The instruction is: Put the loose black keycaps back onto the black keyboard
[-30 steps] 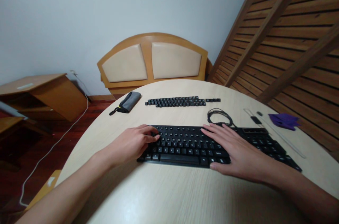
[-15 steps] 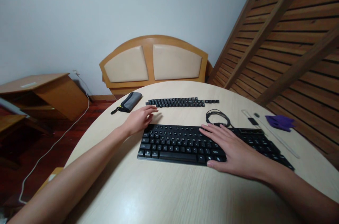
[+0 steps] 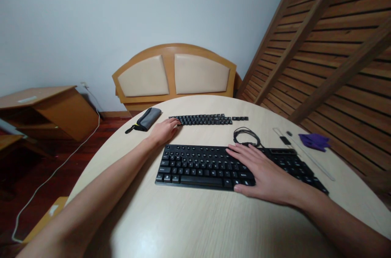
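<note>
A black keyboard (image 3: 195,170) lies across the table, and its upper rows are bare of keycaps. My right hand (image 3: 261,172) rests flat on its right half with the fingers spread, hiding some keys. Beyond the keyboard, loose black keycaps (image 3: 203,119) are lined up in rows, with a few more at their right end. My left hand (image 3: 167,130) is at the left end of these rows, fingers together and curled down, fingertips closed on a keycap that they mostly hide.
A grey zip pouch (image 3: 148,119) lies to the left. On the right are a coiled black cable (image 3: 247,136), a keycap puller (image 3: 285,140), a thin white stick (image 3: 314,159) and a purple cloth (image 3: 314,141). The round table (image 3: 189,217) has a curved edge.
My left hand has moved forward from above the keyboard's far left corner to the loose keycaps, and its fingers have come together. My right hand stays on the keyboard. The view has shifted slightly.
</note>
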Demonstrator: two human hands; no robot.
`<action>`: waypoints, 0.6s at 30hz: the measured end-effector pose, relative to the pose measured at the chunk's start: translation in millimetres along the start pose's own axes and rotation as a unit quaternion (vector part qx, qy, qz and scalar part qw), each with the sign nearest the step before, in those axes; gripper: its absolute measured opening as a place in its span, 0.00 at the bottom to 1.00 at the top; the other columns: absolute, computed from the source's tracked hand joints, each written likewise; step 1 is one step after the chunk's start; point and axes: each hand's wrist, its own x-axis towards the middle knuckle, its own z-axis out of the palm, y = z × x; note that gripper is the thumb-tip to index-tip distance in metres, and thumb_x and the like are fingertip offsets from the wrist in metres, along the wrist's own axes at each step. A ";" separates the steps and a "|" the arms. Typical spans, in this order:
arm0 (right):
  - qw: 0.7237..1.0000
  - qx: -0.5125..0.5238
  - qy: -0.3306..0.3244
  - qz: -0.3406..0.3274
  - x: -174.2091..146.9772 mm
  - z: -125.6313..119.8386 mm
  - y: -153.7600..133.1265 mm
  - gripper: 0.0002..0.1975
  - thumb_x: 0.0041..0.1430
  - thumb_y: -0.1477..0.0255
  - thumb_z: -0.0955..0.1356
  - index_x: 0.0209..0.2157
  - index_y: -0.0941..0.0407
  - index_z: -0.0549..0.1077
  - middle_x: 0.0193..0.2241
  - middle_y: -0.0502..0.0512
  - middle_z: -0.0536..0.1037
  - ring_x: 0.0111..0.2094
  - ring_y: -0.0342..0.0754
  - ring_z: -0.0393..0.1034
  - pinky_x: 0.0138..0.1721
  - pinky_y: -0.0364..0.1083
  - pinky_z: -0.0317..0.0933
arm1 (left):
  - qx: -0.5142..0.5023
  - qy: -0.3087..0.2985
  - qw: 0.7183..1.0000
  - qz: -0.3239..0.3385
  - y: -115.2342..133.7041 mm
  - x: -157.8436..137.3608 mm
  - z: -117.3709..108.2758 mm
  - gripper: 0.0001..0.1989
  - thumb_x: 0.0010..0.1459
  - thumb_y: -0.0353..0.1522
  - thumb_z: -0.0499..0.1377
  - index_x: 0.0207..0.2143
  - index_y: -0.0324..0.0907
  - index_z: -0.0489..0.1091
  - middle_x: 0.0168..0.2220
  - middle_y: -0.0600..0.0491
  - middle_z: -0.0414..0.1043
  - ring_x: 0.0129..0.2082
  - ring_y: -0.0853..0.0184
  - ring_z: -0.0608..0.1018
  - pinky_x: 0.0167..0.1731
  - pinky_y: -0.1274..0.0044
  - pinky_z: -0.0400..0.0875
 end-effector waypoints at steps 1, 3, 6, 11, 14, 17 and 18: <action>1.000 0.001 0.000 -0.001 -0.2 0.1 0.1 0.43 0.56 0.51 0.69 0.68 0.54 0.57 0.68 0.63 0.57 0.68 0.66 0.50 0.65 0.70 0.45 | -0.004 0.004 1.000 -0.004 1.0 -0.7 -0.4 0.13 0.65 0.31 0.53 0.49 0.44 0.72 0.55 0.48 0.72 0.54 0.59 0.74 0.55 0.70 0.69; 1.000 0.002 -0.001 0.001 -0.3 0.8 0.7 0.44 0.56 0.51 0.69 0.68 0.55 0.56 0.68 0.63 0.57 0.68 0.66 0.50 0.65 0.71 0.44 | -0.013 0.015 1.000 -0.017 2.2 -3.2 -1.4 0.10 0.65 0.32 0.53 0.44 0.44 0.73 0.51 0.49 0.74 0.52 0.58 0.75 0.51 0.70 0.70; 1.000 0.004 -0.006 0.004 0.5 2.1 2.3 0.45 0.55 0.49 0.69 0.68 0.54 0.57 0.68 0.63 0.56 0.68 0.67 0.49 0.65 0.72 0.44 | -0.032 0.033 0.998 -0.047 1.9 -9.6 -2.5 0.08 0.63 0.31 0.55 0.41 0.44 0.74 0.46 0.48 0.75 0.45 0.58 0.78 0.45 0.70 0.72; 1.000 0.007 -0.010 0.004 1.2 2.8 4.1 0.45 0.55 0.48 0.69 0.69 0.54 0.56 0.69 0.62 0.55 0.68 0.67 0.49 0.65 0.71 0.43 | -0.101 0.063 0.990 -0.077 8.9 -29.8 -6.7 0.07 0.63 0.32 0.57 0.39 0.43 0.74 0.40 0.48 0.78 0.39 0.59 0.79 0.41 0.70 0.73; 1.000 0.008 -0.009 0.003 0.6 2.6 4.2 0.45 0.55 0.48 0.69 0.69 0.53 0.56 0.69 0.62 0.56 0.68 0.67 0.49 0.66 0.71 0.42 | -0.159 0.073 0.981 -0.082 26.2 -45.5 -13.9 0.09 0.66 0.35 0.54 0.41 0.42 0.73 0.42 0.48 0.78 0.39 0.62 0.80 0.40 0.71 0.74; 1.000 0.007 -0.006 0.003 0.1 2.2 3.8 0.46 0.55 0.48 0.69 0.69 0.53 0.55 0.69 0.62 0.56 0.68 0.67 0.49 0.66 0.71 0.43 | -0.283 0.023 0.955 -0.082 46.9 -57.0 -25.1 0.09 0.64 0.37 0.57 0.40 0.42 0.74 0.40 0.49 0.79 0.37 0.62 0.79 0.36 0.72 0.74; 1.000 0.006 -0.006 0.003 0.0 2.2 3.7 0.46 0.55 0.48 0.69 0.69 0.53 0.55 0.69 0.62 0.56 0.68 0.66 0.49 0.66 0.70 0.43 | -0.298 0.015 0.951 -0.077 52.4 -59.3 -29.1 0.09 0.64 0.37 0.58 0.40 0.42 0.74 0.40 0.50 0.79 0.37 0.63 0.79 0.36 0.72 0.73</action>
